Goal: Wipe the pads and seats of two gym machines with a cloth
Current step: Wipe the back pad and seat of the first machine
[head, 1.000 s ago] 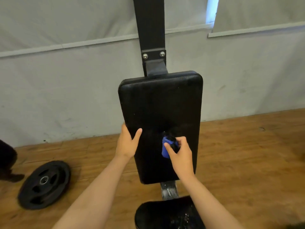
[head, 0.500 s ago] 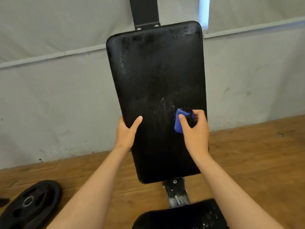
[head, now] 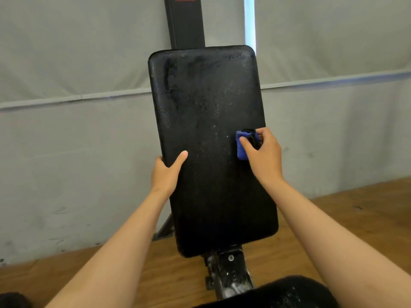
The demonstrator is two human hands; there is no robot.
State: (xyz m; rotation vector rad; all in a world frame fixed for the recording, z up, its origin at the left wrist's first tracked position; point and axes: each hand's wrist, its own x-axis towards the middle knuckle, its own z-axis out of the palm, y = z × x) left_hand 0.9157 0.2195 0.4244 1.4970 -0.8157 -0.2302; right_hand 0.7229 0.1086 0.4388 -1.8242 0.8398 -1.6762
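Left hand grips the back pad edge to steady it, right hand pinches the balled-up blue cloth against it.

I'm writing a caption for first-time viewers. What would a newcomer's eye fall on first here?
The tall black back pad fills the middle of the view, its upper face streaked and speckled. Next comes the bright blue cloth, bunched in the right hand and held against the pad near its right edge. The left hand grips the pad's left edge, thumb across the front.
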